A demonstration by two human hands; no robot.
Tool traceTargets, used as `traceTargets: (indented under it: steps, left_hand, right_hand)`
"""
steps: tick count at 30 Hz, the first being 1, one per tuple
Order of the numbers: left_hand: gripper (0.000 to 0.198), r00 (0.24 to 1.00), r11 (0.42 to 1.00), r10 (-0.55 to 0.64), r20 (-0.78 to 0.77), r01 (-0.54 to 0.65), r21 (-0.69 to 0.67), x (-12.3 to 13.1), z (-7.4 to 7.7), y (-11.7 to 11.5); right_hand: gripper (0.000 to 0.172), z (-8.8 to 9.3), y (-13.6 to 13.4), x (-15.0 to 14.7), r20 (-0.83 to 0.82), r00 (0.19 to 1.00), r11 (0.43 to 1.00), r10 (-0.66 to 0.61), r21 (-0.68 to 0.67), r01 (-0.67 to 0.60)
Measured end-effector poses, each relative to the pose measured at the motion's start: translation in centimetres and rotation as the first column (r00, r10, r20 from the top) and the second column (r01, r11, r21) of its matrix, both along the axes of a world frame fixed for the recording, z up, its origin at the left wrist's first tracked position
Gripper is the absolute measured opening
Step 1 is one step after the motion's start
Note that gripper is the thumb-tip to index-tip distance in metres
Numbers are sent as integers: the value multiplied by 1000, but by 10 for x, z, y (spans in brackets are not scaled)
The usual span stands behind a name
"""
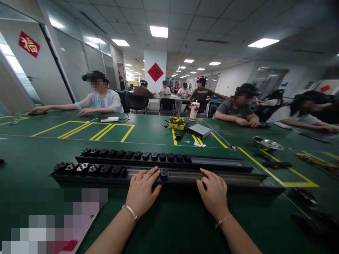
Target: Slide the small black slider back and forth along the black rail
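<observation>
Two long black rails lie across the green table in front of me. The near rail (pixel 238 179) holds several black socket modules (pixel 90 169) at its left end and one lone module (pixel 164 174) in the middle. My left hand (pixel 141 192) rests on this rail, fingers stretched out, fingertips touching the lone module. Further right, my right hand (pixel 213 192) lies flat on the same rail with fingers extended. The far rail (pixel 217 161) carries a row of several modules (pixel 135 154) along its left half.
A metal bowl (pixel 267 143), a grey box (pixel 199 130), a yellow item (pixel 177 123) and a cup (pixel 194 111) sit further back. Dark parts (pixel 302 197) lie at right. Other people sit around the table (pixel 39 155), marked with yellow lines. A blurred object (pixel 50 225) lies near left.
</observation>
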State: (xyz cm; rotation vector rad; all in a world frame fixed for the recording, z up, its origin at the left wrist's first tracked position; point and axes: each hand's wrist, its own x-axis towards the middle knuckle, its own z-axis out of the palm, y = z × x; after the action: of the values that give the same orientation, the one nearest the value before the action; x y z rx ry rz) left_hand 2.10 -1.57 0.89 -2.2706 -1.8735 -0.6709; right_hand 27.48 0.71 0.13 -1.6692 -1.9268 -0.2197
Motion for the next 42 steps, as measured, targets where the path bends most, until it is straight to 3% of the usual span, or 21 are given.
traceTargets:
  steps: [16, 21, 29, 42]
  left_hand:
    - [42, 1000, 999, -2, 14, 2, -34, 0, 2, 1]
    - [42, 1000, 999, 8, 12, -8, -37, 1, 2, 0]
    - [39, 999, 1000, 3, 36, -2, -20, 6, 3, -1]
    - [34, 999, 998, -39, 10, 39, -40, 11, 5, 0]
  right_hand:
    - [28, -1, -4, -5, 46, 999, 1000, 0, 13, -1]
    - [24, -3, -11, -17, 83, 988, 991, 132, 7, -133]
    - [40, 2, -26, -54, 59, 939, 940, 340, -36, -338]
    - [43, 3, -28, -71, 115, 957, 964, 266, -54, -261]
